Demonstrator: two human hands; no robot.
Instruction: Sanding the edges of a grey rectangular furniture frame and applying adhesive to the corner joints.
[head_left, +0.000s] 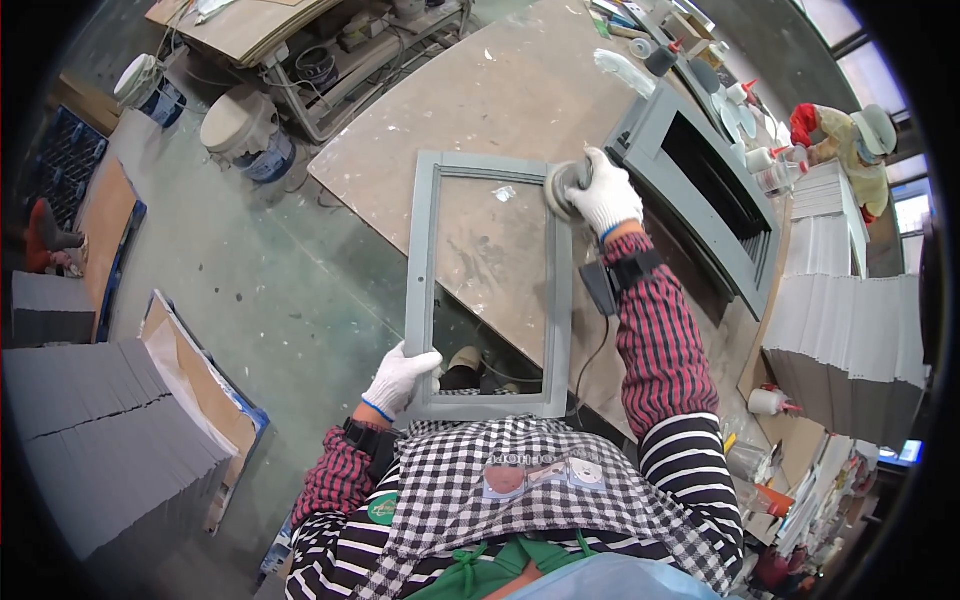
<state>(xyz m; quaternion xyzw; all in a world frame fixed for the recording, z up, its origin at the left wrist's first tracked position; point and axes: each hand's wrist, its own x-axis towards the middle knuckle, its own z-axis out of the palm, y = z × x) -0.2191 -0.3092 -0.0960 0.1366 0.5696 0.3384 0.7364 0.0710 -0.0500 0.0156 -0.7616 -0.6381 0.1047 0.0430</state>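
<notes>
A grey rectangular frame (421,290) with a large opening lies partly on the worktable, its near end overhanging the edge close to my apron. At its near left corner, my left hand (400,380) in a white glove grips the side rail, thumb on top. My right hand (608,197), also gloved, is wrapped round a small round sander (561,194). The sander rests on the far right corner of the frame. A cord hangs below my right forearm. Beside that hand, more grey frames (745,255) lie piled.
The brown worktable (490,100) carries bottles with red tips (662,58) along its far right side. Stacks of grey panels stand at the right (850,310) and left (110,440). Buckets (247,135) sit on the floor. Another person (850,150) is at the far right.
</notes>
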